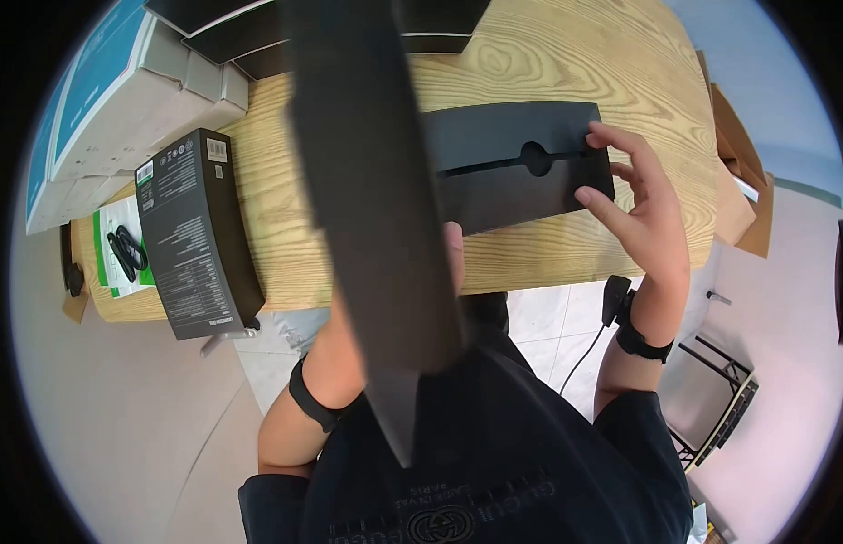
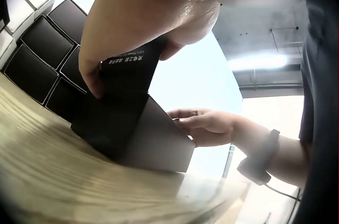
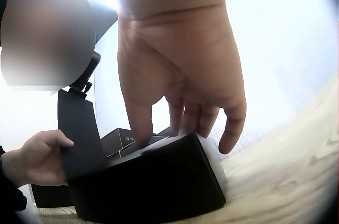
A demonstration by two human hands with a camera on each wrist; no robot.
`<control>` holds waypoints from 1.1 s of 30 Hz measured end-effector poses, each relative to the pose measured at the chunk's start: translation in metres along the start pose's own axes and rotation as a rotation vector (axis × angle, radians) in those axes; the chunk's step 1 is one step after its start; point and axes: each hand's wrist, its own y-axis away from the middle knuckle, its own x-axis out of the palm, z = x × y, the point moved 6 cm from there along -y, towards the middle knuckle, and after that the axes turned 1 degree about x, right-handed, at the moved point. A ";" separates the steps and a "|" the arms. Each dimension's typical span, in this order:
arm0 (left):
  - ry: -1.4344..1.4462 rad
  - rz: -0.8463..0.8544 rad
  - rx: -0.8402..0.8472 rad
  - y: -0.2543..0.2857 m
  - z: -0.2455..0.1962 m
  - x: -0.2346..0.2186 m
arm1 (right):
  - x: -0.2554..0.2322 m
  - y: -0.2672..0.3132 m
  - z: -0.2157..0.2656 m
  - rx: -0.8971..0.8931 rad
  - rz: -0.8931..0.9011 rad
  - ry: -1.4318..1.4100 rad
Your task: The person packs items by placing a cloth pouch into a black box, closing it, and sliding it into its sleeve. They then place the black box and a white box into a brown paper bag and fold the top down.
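Note:
A long black box (image 1: 494, 198) sits on the wooden table, with a round notch and a slot showing on its upper side. Its black lid panel (image 1: 372, 181) stands raised and fills the middle of the head view; white lettering shows on it in the left wrist view. My left hand (image 2: 153, 17) grips this panel, thumb on one face and fingers on the other; in the head view the panel hides most of that hand. My right hand (image 1: 644, 199) holds the box's right end, with thumb and fingers spread across its width.
A printed black carton (image 1: 190, 236) lies on the left, beside a coiled black cable (image 1: 127, 254) on a green-and-white packet. White-and-blue boxes (image 1: 104, 109) stand behind it. More black boxes (image 1: 240, 36) line the far edge. An open cardboard box (image 1: 743, 181) stands beyond the right edge.

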 end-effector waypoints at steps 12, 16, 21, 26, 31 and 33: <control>-0.177 0.292 0.064 -0.006 0.003 0.009 | -0.001 0.020 -0.022 -0.130 -0.081 0.154; -0.261 0.411 0.039 -0.003 0.005 0.014 | -0.016 0.003 -0.044 0.183 -0.216 -0.927; -0.259 0.427 0.010 0.003 0.010 0.020 | -0.005 0.002 -0.039 0.235 -0.086 -0.389; -0.226 0.422 -0.009 0.006 0.012 0.018 | -0.001 0.003 -0.035 0.221 -0.155 -0.347; -0.211 0.417 -0.014 0.004 0.012 0.019 | 0.000 0.000 -0.052 0.332 -0.137 -0.258; -0.220 0.420 0.006 0.003 0.011 0.019 | 0.001 0.004 -0.060 0.345 -0.124 -0.314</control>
